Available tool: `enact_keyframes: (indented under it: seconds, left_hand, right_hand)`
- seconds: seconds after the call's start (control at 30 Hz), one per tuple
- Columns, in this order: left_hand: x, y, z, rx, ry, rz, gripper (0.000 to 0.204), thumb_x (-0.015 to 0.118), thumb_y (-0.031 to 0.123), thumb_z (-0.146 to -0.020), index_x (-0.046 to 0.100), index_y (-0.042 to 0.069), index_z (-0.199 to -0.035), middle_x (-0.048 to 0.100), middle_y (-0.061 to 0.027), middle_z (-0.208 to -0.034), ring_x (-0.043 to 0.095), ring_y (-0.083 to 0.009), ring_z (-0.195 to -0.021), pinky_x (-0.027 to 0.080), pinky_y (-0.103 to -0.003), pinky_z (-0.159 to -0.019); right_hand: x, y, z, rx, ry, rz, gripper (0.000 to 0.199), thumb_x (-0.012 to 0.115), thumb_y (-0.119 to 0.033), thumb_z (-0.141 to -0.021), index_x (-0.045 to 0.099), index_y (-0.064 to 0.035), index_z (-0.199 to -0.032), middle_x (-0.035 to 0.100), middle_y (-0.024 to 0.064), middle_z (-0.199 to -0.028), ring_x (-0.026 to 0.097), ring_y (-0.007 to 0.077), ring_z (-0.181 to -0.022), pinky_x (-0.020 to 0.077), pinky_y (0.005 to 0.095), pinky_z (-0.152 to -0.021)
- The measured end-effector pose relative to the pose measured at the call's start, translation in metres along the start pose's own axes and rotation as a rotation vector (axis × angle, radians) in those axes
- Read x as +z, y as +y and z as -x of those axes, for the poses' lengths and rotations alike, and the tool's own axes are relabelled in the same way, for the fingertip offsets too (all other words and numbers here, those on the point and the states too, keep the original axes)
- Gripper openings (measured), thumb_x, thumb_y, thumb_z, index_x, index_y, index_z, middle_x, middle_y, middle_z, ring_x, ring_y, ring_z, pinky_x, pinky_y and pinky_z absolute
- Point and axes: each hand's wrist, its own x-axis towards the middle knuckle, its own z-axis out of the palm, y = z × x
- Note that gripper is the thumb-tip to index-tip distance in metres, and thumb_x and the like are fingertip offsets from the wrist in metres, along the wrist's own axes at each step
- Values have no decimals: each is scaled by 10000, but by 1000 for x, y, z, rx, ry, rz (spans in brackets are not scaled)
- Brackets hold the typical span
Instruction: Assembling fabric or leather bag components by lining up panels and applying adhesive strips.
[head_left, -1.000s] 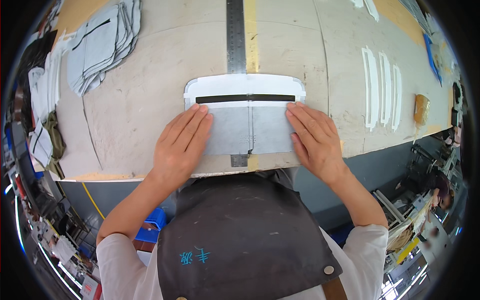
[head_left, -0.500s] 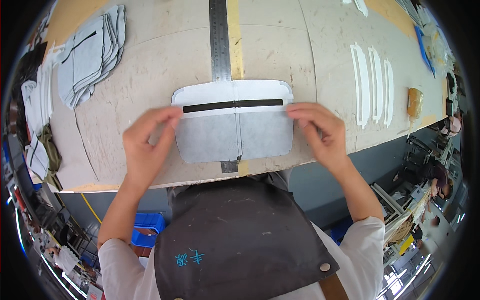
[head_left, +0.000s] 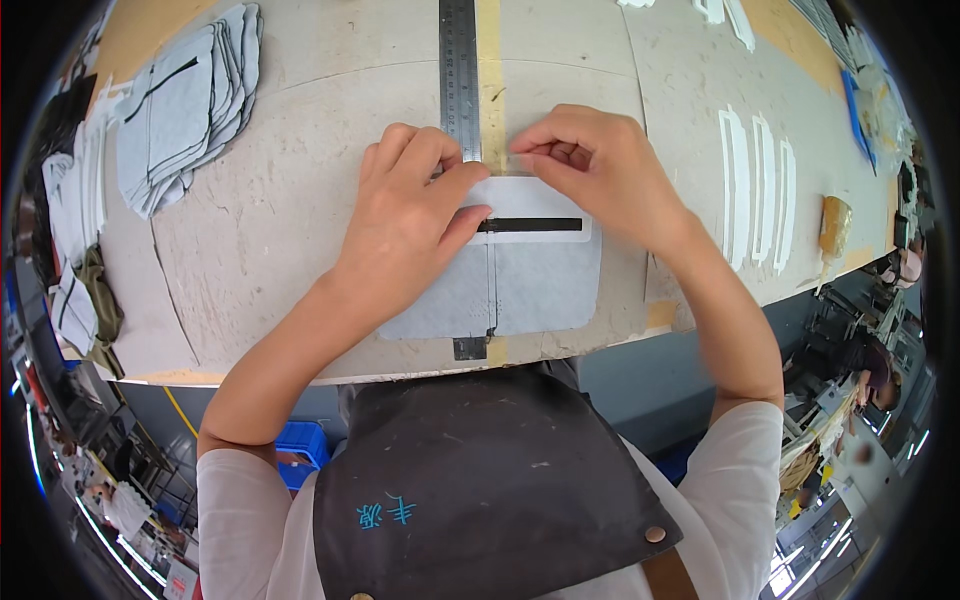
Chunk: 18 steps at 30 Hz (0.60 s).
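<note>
Already the grey rounded fabric panel with its black slit (head_left: 540, 275) lies squared at the worktable's (head_left: 300, 230) near edge over the steel ruler (head_left: 458, 70), the left hand (head_left: 405, 225) flat with fingers together pressing it and the right hand's (head_left: 600, 165) fingertips pinched on its top edge, apparently not yet finished aligning.

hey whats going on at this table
A person in a dark apron is leaning over a worn worktable with both hands at the top edge of a flat grey fabric panel that has a black slot across it. The left hand rests on the panel's upper left part; the right hand pinches at its top edge beside a metal ruler. A stack of similar grey pieces lies to the left, white strips to the right.
</note>
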Motion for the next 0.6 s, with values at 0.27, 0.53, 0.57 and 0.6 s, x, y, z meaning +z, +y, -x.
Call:
enact_keyframes:
  seconds: [0.27, 0.53, 0.57, 0.6]
  left_hand:
    - [0, 2, -4, -8, 15, 50, 227, 785, 31, -676, 653, 65, -857, 531, -50, -911, 489, -247, -880, 394, -380, -800]
    - [-33, 18, -18, -25, -121, 383, 148, 757, 4, -744, 640, 42, -827, 546, -51, -854, 523, -211, -828, 445, -326, -711]
    - [-38, 20, -19, -68, -150, 489, 122, 742, 10, -767, 637, 34, -823, 546, -48, -847, 529, -195, -815, 447, -315, -698]
    - [-36, 16, -18, -65, -150, 490, 122, 742, 10, -767, 637, 34, -823, 546, -48, -847, 529, -195, -815, 447, -315, -698]
  right_hand:
    - [-21, -10, -40, 138, -424, 46, 44, 717, -33, -760, 693, -35, -797, 592, 13, -645, 512, 88, -609, 424, 261, -559]
    - [-19, -18, -46, 177, -478, 291, 83, 706, -19, -692, 645, -25, -749, 532, 24, -589, 499, 106, -581, 400, 292, -533]
    - [-19, -17, -46, 176, -476, 293, 83, 706, -19, -692, 645, -25, -749, 532, 24, -589, 499, 106, -581, 400, 292, -533]
    - [-20, -14, -45, 165, -457, 239, 90, 711, -13, -707, 648, -20, -770, 546, 28, -619, 502, 103, -593, 407, 285, -544]
